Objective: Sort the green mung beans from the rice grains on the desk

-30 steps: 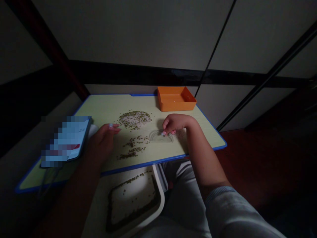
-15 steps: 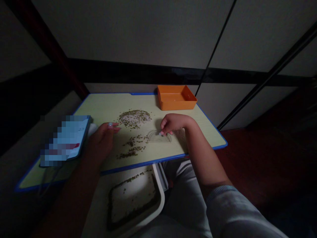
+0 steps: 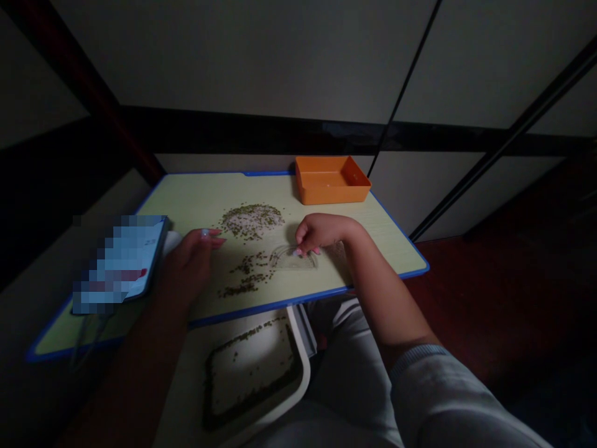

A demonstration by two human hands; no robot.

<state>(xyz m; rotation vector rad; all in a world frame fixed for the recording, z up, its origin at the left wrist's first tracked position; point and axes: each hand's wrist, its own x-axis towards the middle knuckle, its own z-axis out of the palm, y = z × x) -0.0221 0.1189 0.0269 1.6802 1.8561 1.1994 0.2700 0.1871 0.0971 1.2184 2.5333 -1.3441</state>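
My right hand (image 3: 318,233) pinches a clear half-round protractor (image 3: 293,259) that lies low over the table, its left end close to a loose patch of small green-brown beans (image 3: 252,274). A larger heap of pale grains mixed with green beans (image 3: 252,219) spreads farther back. To the left of the heap, my left hand (image 3: 198,254) rests at the table with its fingers stretched out and apart, holding nothing. More grains (image 3: 338,250) show partly behind my right wrist.
An orange box (image 3: 333,194) stands at the back right of the blue-edged table (image 3: 364,227). A phone (image 3: 124,261) with a cable is propped at the left. Below the front edge, a white tray (image 3: 301,367) holds dark beans along its sides. Cabinet panels (image 3: 261,56) rise behind.
My right hand and the protractor have shifted slightly left, toward the smaller bean patch. My left hand keeps about the same pose.
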